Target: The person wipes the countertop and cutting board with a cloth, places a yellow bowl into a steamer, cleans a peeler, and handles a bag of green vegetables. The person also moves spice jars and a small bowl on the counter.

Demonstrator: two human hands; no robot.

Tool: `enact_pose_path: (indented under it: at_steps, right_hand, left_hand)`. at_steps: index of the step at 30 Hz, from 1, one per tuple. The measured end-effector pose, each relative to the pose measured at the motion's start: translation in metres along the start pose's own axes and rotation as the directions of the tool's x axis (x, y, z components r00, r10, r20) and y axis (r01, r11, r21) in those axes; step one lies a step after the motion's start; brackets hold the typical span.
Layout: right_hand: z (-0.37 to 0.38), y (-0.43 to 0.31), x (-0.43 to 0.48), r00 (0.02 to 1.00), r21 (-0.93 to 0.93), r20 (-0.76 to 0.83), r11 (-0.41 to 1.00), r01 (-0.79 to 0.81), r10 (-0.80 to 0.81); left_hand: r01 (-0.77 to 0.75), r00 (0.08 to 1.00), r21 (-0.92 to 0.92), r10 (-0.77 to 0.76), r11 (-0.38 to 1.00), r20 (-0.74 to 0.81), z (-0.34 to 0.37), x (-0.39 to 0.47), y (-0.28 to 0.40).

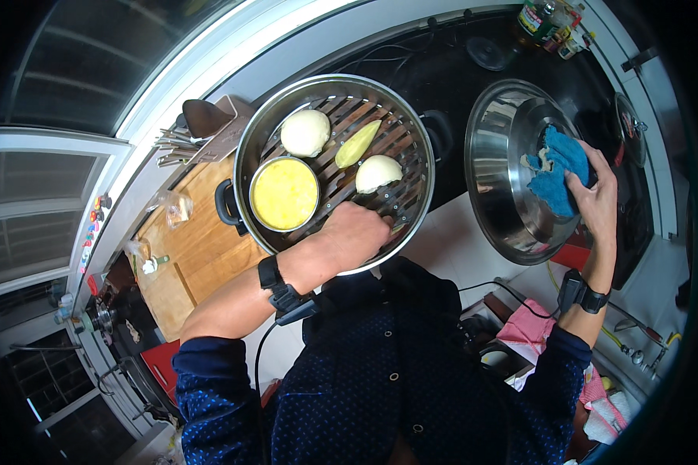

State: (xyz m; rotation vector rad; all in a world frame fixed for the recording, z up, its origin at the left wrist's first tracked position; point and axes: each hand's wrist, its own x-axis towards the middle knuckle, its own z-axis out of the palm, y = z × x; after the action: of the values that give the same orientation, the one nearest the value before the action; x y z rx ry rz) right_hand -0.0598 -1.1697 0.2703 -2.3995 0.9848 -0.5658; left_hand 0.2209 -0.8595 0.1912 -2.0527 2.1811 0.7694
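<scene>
Before me stands a metal steamer pot (pixel 333 268) with a slotted rack (pixel 331 177) inside. On the rack lie a round pale bun (pixel 305 133), a bun with one uneven edge (pixel 378 174) and a yellow-green food wedge (pixel 358 144). A round metal bowl (pixel 284 194) of yellow liquid sits at the rack's left. My left hand (pixel 358 232) reaches inside the near rim, fingers curled on a yellowish food piece (pixel 398 229), mostly hidden. My right hand (pixel 598 189) grips a blue cloth (pixel 558 174) at the top of a tilted metal lid (pixel 500 168); its knob is covered.
A wooden board (pixel 209 256) lies left of the pot, with a plastic bag (pixel 177 209) on it. Behind it stands a utensil holder (pixel 224 131). Bottles (pixel 538 23) stand at the far right of the black counter (pixel 442 70). Cables hang from both wrist straps.
</scene>
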Motion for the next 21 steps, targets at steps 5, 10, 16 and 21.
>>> enact_pose_path:
  at_steps: [5, 10, 16, 21]
  right_hand:
    - [0.002, 0.004, -0.001, 0.999, 0.009, 0.003, 0.999, -0.037, 0.037]
    - [0.002, 0.006, -0.001, 0.999, -0.022, 0.001, 0.999, -0.039, 0.039]
    - [0.002, 0.005, -0.002, 0.998, -0.008, 0.013, 0.998, -0.056, 0.057]
    - [0.003, 0.005, -0.003, 0.998, 0.018, 0.0, 0.998, -0.057, 0.057]
  left_hand:
    - [-0.004, 0.999, -0.062, 0.001, 0.998, -0.045, 0.001, -0.001, -0.009]
    - [0.088, 0.994, -0.069, -0.092, 0.994, -0.064, 0.003, -0.002, -0.012]
    - [0.155, 0.988, 0.034, -0.155, 0.987, 0.004, 0.009, 0.006, 0.0]
    - [0.218, 0.976, 0.033, -0.217, 0.975, -0.014, 0.013, 0.009, -0.005]
